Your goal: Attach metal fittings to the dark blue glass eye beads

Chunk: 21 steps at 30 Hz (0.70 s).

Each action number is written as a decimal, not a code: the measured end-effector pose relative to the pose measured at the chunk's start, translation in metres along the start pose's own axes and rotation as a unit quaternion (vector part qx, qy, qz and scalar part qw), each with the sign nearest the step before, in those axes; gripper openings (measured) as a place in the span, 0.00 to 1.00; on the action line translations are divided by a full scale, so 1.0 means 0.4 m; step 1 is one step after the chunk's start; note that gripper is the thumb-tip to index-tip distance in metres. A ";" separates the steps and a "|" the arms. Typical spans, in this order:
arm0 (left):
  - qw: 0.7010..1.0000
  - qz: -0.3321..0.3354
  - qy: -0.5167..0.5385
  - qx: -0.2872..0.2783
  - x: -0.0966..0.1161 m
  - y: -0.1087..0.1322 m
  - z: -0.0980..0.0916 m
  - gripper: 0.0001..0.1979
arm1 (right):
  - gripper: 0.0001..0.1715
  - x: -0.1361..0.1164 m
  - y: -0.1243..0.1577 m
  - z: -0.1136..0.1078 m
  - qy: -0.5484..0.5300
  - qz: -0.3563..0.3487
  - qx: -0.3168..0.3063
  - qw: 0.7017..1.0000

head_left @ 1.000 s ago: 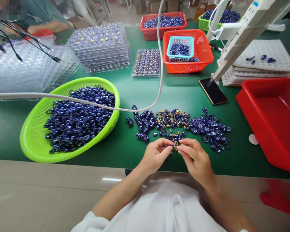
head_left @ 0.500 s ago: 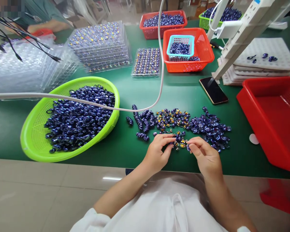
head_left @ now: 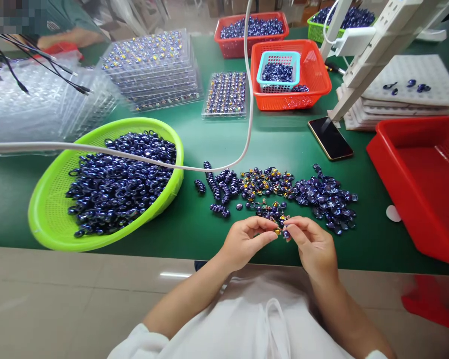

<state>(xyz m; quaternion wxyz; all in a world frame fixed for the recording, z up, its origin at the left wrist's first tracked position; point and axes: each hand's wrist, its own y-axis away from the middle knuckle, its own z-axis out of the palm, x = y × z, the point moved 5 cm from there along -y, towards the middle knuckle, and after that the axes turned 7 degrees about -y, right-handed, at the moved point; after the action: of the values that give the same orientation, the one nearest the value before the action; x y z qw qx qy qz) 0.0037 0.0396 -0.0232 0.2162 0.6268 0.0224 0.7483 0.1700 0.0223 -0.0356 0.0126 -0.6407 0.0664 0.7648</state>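
My left hand [head_left: 243, 244] is closed in a pinch, thumb and forefinger on a tiny gold-yellow piece [head_left: 278, 232]. Just right of it, the fingertips of my right hand [head_left: 318, 247] are pinched on a small shiny dark-blue bead-like piece [head_left: 286, 234]. The two pieces are almost touching, low over the table's near side. Right behind my fingers lies a small heap of blue and gold pieces [head_left: 273, 212], partly hidden by my hands. Farther back is a larger blue-and-gold pile [head_left: 267, 180]. Loose dark-blue pieces [head_left: 325, 199] spread to the right, and stacked dark-blue rings [head_left: 211, 182] lie left.
A lime-green basket [head_left: 45, 209] of dark-blue ring-like pieces stands left, crossed by a white cable [head_left: 209, 168]. A phone [head_left: 330, 138] and a red bin [head_left: 400, 174] are right. Behind are filled clear trays [head_left: 224, 94] and an orange basket [head_left: 312, 75]. Another person's arm [head_left: 75, 37] shows far left.
Both hands have drawn closer together and slightly toward me, away from the small heap. The left fingers have come out of the heap with a gold-yellow piece.
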 end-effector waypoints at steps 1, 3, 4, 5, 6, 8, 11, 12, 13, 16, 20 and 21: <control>1.000 -0.010 0.016 -0.002 -0.002 -0.001 0.002 0.12 | 0.05 0.007 0.000 0.000 -0.008 0.004 -0.002 1.000; 0.999 -0.020 0.038 -0.001 -0.005 -0.001 0.005 0.13 | 0.05 0.017 -0.001 0.001 -0.017 0.009 -0.011 1.000; 0.999 -0.021 0.043 0.002 -0.005 -0.001 0.006 0.14 | 0.05 0.017 0.000 0.001 -0.015 0.008 -0.016 1.000; 0.999 -0.023 0.044 0.004 -0.004 0.000 0.005 0.14 | 0.06 0.013 0.000 0.001 -0.007 0.003 -0.022 1.000; 0.999 -0.026 0.042 0.005 -0.003 0.001 0.003 0.13 | 0.07 0.003 -0.001 0.002 0.008 -0.011 -0.034 0.999; 0.999 -0.036 0.033 0.000 0.001 0.005 -0.004 0.14 | 0.12 -0.030 -0.001 0.009 0.064 -0.058 -0.080 0.993; 0.997 -0.061 0.026 -0.041 0.008 0.008 -0.012 0.14 | 0.24 -0.085 0.004 0.035 0.183 -0.154 -0.204 0.949; 0.995 -0.072 0.029 -0.061 0.010 0.008 -0.013 0.14 | 0.25 -0.098 0.006 0.043 0.211 -0.180 -0.238 0.931; 0.993 -0.084 0.032 -0.079 0.011 0.008 -0.014 0.15 | 0.26 -0.109 0.008 0.050 0.230 -0.209 -0.258 0.915; 0.988 -0.110 0.037 -0.105 0.012 0.007 -0.015 0.14 | 0.27 -0.128 0.010 0.061 0.252 -0.278 -0.269 0.887; 0.987 -0.117 0.040 -0.100 0.004 0.012 -0.017 0.14 | 0.23 -0.120 0.016 0.065 0.241 -0.292 -0.253 0.890; 0.987 -0.118 0.040 -0.098 0.000 0.014 -0.017 0.14 | 0.20 -0.115 0.017 0.065 0.236 -0.282 -0.253 0.895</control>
<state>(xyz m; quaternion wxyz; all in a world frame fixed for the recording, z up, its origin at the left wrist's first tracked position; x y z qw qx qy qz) -0.0044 0.0361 -0.0231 0.3624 0.5650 0.0312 0.7406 0.1522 0.0215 0.0144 0.0491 -0.7760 -0.3111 0.5465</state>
